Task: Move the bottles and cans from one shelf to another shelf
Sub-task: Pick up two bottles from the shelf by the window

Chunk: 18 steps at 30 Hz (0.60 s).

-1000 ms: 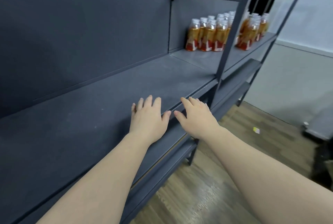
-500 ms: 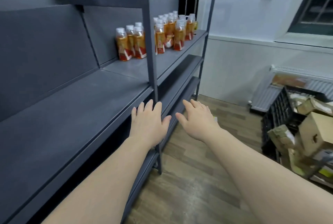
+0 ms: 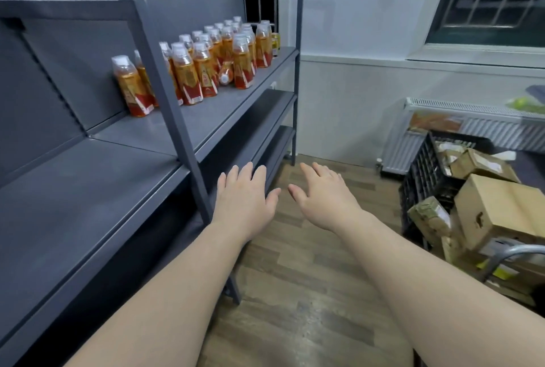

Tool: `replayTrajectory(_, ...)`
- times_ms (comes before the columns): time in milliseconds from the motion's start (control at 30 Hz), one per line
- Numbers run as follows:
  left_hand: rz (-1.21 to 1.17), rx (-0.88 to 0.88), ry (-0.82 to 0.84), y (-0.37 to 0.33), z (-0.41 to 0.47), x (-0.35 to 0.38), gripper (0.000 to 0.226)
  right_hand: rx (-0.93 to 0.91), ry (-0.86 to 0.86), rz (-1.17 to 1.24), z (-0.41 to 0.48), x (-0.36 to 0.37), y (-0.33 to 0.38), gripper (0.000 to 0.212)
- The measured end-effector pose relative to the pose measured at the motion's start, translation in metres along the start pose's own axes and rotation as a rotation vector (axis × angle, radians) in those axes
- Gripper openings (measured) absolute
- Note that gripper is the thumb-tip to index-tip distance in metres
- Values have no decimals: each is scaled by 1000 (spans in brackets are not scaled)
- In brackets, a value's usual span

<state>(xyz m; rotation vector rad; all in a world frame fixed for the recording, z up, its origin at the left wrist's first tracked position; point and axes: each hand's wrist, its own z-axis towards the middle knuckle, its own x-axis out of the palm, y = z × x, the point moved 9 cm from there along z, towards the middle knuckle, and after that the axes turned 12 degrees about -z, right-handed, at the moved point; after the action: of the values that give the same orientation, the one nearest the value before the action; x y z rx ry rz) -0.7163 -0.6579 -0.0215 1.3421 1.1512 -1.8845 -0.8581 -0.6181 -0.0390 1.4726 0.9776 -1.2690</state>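
Grey metal shelving (image 3: 88,189) lines the left wall over a wood-plank floor (image 3: 295,293); orange bottles (image 3: 203,65) and a can (image 3: 275,44) stand on its far shelf (image 3: 212,119). Cardboard boxes (image 3: 498,213) sit right. Left grip (image 3: 244,201) and right grip (image 3: 324,198) hover empty, fingers spread.

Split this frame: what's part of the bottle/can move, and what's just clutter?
Job:
- orange bottles standing on the far shelf section
- tipped bottle lying among them
- can at the far end
- grey shelves
- left hand and right hand, both empty

Clutter:
- cardboard boxes
- black crate
- radiator
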Motion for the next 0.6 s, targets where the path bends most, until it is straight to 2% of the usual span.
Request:
replayTrajectory(367, -58, 21, 19, 15, 124, 20, 58, 33, -3, -51, 119, -4, -21, 66)
replayTrajectory(600, -118, 17, 11, 29, 197, 14, 64, 30, -19, -56, 191, -13, -20, 65)
